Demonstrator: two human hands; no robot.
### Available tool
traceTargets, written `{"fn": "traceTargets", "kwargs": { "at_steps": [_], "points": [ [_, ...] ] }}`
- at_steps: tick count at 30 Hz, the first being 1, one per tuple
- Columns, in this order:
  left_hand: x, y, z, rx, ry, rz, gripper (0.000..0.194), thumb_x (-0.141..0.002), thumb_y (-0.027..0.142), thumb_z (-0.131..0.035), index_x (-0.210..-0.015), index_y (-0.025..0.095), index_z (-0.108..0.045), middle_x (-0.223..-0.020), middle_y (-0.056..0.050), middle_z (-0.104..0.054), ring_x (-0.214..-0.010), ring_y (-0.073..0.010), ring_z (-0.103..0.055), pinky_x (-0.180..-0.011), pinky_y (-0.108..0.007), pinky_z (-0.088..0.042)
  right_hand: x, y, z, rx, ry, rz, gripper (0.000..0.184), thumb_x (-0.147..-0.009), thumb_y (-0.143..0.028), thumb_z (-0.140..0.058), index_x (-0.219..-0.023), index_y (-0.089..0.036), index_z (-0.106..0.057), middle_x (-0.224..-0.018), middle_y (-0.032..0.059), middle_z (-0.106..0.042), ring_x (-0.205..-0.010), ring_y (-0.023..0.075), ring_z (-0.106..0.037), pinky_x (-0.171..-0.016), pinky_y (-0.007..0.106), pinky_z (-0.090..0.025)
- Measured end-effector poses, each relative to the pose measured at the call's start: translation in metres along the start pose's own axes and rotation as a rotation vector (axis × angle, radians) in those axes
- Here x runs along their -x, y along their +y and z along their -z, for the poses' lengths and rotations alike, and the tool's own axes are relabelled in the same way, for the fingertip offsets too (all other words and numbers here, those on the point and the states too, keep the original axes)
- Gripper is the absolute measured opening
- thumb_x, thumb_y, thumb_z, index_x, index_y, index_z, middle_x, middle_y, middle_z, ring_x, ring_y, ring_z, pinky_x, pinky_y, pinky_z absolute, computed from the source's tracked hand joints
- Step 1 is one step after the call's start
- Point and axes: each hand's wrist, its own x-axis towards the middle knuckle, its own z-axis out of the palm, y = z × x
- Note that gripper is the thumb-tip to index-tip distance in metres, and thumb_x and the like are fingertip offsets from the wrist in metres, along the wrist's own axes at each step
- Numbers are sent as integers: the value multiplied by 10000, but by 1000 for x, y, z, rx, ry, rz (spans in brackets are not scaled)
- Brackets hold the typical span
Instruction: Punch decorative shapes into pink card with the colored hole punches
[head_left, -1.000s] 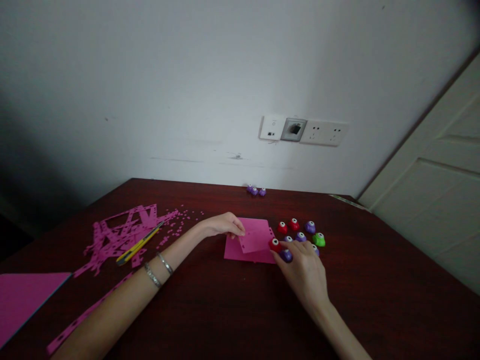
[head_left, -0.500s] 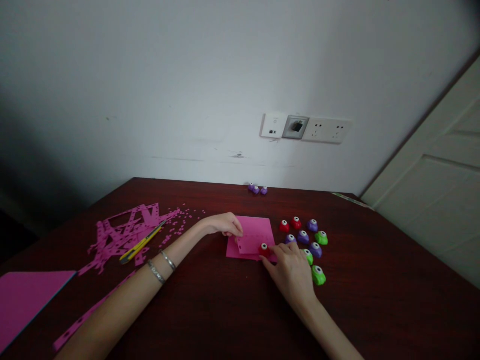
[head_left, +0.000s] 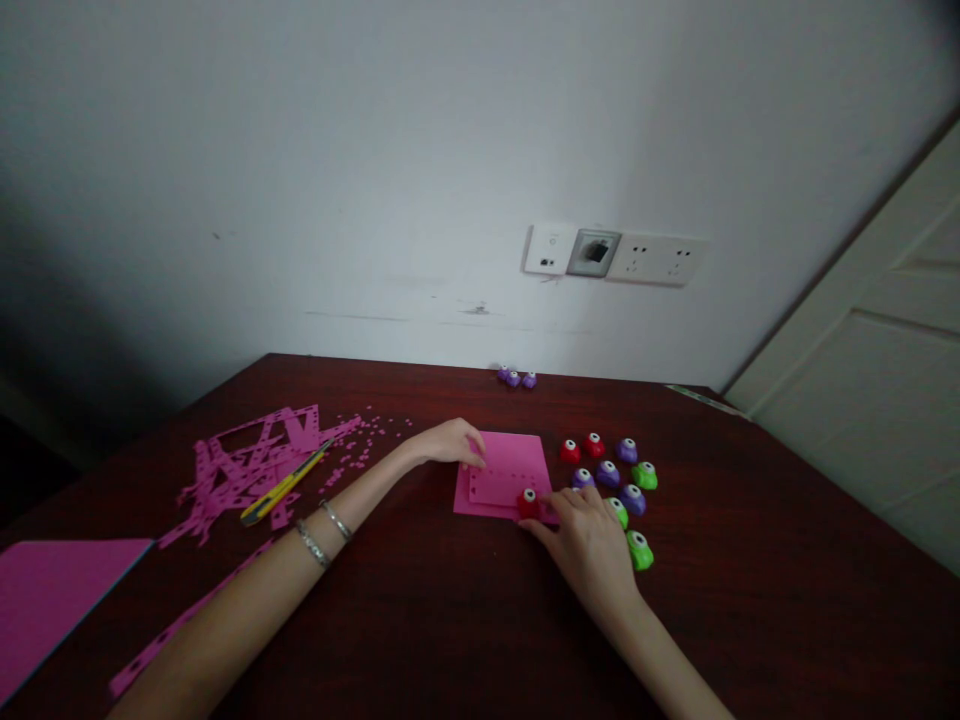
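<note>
My left hand rests at the left edge of a pink sheet, its thumb and fingers parted and nothing visibly pinched. On that sheet lies a smaller pink paper piece with a row of small punched holes. A red craft punch, with a white, dark-centred button on top, sits at the piece's lower right corner. The fingers of my right hand close round the punch from the right, thumb at its near side. Its underside is hidden.
Several red, purple and green punches stand right of the sheet, and 3 purple ones by the wall. Leftward lie punched pink strips, a yellow utility knife, paper bits and a large pink sheet.
The smaller pink piece, earlier pinched at its left end by my left hand, now lies flatter on the sheet. My left fingers have parted. The right hand stays at the red punch.
</note>
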Motion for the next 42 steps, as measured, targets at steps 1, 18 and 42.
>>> {"fn": "traceTargets", "kwargs": {
  "at_steps": [1, 18, 42],
  "points": [
    [0, 2, 1, -54, 67, -16, 233, -628, 310, -694, -798, 151, -689, -606, 5, -633, -599, -124, -559, -604, -240, -388, 0, 2, -1, -9, 2, 12, 215, -735, -410, -677, -789, -204, -648, -730, 40, -623, -766, 232, -512, -659, 331, -325],
    [0, 12, -29, -257, -82, -185, 200, -680, 290, -676, -841, 175, -647, -820, -19, -608, -701, -137, -516, -585, -234, -344, -1, 3, -4, -56, -8, 52, 145, -805, -343, -613, -810, -201, -639, -749, 41, -598, -739, 215, -493, -626, 318, -311],
    [-2, 17, -25, -228, -70, -213, 182, -667, 244, -673, -829, 162, -667, -813, -27, -658, -725, -147, -560, -638, -243, -392, -5, 9, 5, -172, 20, 5, 217, -779, -366, -632, -893, -185, -669, -793, 65, -647, -793, 228, -550, -705, 326, -395]
  ]
}}
